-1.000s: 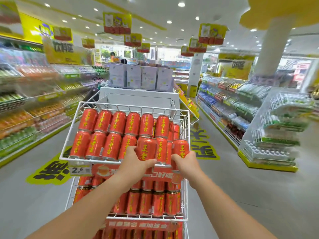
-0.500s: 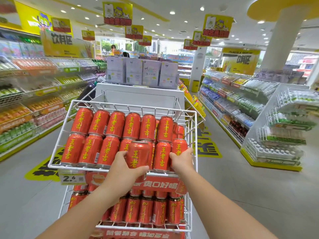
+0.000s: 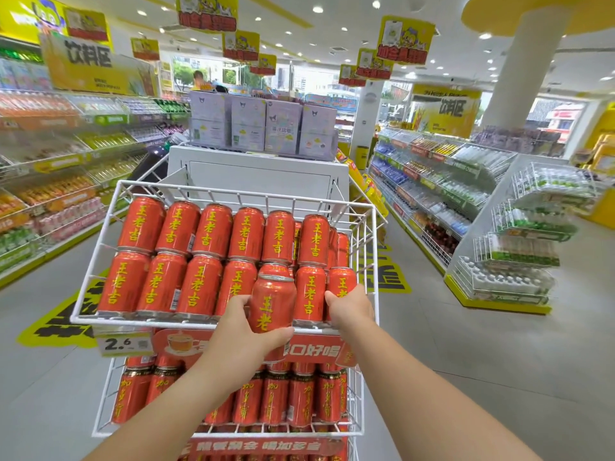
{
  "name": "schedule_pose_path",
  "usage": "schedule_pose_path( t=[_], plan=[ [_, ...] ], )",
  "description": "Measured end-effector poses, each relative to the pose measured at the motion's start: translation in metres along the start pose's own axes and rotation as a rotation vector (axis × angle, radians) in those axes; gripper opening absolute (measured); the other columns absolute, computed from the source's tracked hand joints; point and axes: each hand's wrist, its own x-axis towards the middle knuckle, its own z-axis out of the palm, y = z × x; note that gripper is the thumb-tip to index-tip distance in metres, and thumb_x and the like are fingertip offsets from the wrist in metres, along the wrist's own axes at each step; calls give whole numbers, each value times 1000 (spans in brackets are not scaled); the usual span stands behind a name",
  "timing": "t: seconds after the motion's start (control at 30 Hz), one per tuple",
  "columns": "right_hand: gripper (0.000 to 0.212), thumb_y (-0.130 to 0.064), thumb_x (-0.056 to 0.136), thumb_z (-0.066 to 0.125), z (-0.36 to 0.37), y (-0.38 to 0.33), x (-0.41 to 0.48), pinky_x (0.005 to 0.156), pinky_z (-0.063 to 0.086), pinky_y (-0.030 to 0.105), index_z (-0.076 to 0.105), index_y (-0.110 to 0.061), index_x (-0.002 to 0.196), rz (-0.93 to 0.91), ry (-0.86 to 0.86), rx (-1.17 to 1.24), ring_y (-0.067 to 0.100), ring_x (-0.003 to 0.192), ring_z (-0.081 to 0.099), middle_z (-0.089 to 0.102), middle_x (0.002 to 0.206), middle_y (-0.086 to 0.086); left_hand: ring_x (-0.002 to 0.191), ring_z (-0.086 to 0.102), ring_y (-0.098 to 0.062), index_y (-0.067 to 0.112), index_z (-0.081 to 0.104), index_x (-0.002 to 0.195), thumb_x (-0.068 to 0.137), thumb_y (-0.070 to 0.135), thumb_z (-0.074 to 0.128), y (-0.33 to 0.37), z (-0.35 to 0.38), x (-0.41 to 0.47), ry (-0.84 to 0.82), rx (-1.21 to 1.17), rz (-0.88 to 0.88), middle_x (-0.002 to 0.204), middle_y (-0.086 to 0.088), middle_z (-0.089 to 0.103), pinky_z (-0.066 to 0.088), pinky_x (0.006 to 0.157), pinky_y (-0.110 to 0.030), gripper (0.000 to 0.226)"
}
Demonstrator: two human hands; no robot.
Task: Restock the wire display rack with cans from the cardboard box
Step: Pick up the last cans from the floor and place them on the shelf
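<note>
Left hand (image 3: 238, 341) grips a red can (image 3: 273, 302) at the front of the wire display rack (image 3: 233, 193) — right hand (image 3: 352, 307) clasps the end can (image 3: 342, 281) in the front row.

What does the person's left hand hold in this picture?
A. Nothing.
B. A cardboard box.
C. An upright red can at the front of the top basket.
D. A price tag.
C: the left hand curls thumb and fingers round an upright red can at the front rail of the top basket; the right hand holds the end can of the front row.
</note>
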Motion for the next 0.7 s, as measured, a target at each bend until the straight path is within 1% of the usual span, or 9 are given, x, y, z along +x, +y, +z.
schedule_pose_path(
  t=[0.1, 0.17, 0.2, 0.23, 0.3, 0.37, 0.53, 0.6, 0.7],
  plan=[
    [62, -43, 88, 71, -2, 0, 2, 94, 52, 45, 42, -9, 130, 6, -24, 2, 35, 111, 62, 62, 123, 12, 93, 59, 2, 38, 36, 118, 80, 32, 85, -4, 0, 0, -23, 6, 1, 105, 20, 53, 45, 73, -19, 62],
    [63, -38, 88, 72, -4, 1, 0, 91, 52, 44, 39, -5, 131, -5, -24, -1, 35, 111, 62, 61, 124, 14, 93, 61, 0, 41, 38, 111, 79, 34, 85, -5, 0, -1, -38, 18, -8, 107, 18, 56, 49, 77, -22, 58],
    [61, -36, 88, 72, -5, 2, 0, 90, 53, 43, 40, -5, 130, -15, -21, -11, 35, 110, 62, 61, 123, 14, 95, 64, -2, 41, 40, 111, 78, 35, 86, -6, 0, -1, -36, 22, -8, 110, 16, 59, 51, 79, -24, 58],
    [57, -33, 88, 71, -4, 3, -1, 90, 54, 44, 41, -6, 128, -29, -21, -21, 34, 108, 63, 62, 121, 13, 96, 64, -3, 40, 41, 114, 78, 34, 86, -6, -1, -1, -37, 32, -8, 111, 14, 60, 51, 79, -24, 59],
    [46, -25, 86, 66, -3, 5, -3, 87, 56, 46, 45, -9, 123, -57, -15, -48, 33, 102, 65, 64, 116, 13, 95, 63, -2, 34, 43, 121, 78, 32, 86, -3, -1, -3, -32, 48, 7, 109, 15, 59, 47, 73, -18, 61],
    [38, -19, 85, 62, -3, 8, -4, 85, 57, 45, 48, -10, 120, -87, 0, -76, 32, 99, 65, 64, 112, 12, 94, 64, -2, 33, 43, 123, 78, 33, 86, 0, -1, -5, -31, 48, 12, 110, 15, 60, 46, 71, -17, 62],
    [26, -17, 91, 68, -7, 14, -8, 83, 56, 46, 52, -11, 112, -158, 61, -131, 28, 96, 64, 63, 106, 8, 92, 62, 0, 32, 41, 124, 81, 30, 84, 8, -6, -15, -39, 35, 17, 106, 17, 58, 43, 67, -14, 61],
    [24, -19, 92, 67, -7, 15, -8, 85, 56, 45, 55, -11, 111, -184, 63, -163, 28, 97, 64, 63, 108, 9, 92, 61, 0, 32, 42, 124, 81, 31, 84, 10, -8, -20, -39, 33, 21, 106, 17, 57, 43, 68, -14, 61],
    [32, -14, 94, 60, -9, 12, -8, 87, 54, 39, 50, -7, 123, -187, 24, -247, 30, 108, 62, 61, 121, 12, 91, 62, 0, 33, 43, 121, 81, 31, 84, 11, -12, -24, -33, 45, 20, 107, 16, 58, 42, 66, -12, 58]
  ],
)
